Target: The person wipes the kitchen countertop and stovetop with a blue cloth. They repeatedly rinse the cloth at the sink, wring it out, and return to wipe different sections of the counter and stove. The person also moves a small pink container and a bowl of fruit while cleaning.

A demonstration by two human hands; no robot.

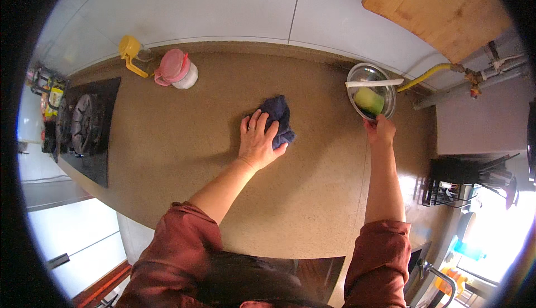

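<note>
My left hand (260, 140) presses a crumpled dark blue cloth (278, 115) against the brown countertop (176, 136), fingers spread over its left part. Farther right, my right hand (382, 129) grips the near rim of a clear bowl (392, 98). Inside the bowl is a yellow-green sponge (369, 101), partly seen through the wall. A white strip-like object (374, 83) lies across the bowl's top; what it is I cannot tell.
A pink-lidded jar (184, 75) and a yellow-topped glass container (130, 48) stand at the back left. A black gas hob (102, 132) is at left. At right are a yellow hose (427, 75), pipes (485, 77), a wooden board (439, 10), a black rack (450, 174) and a faucet (444, 276).
</note>
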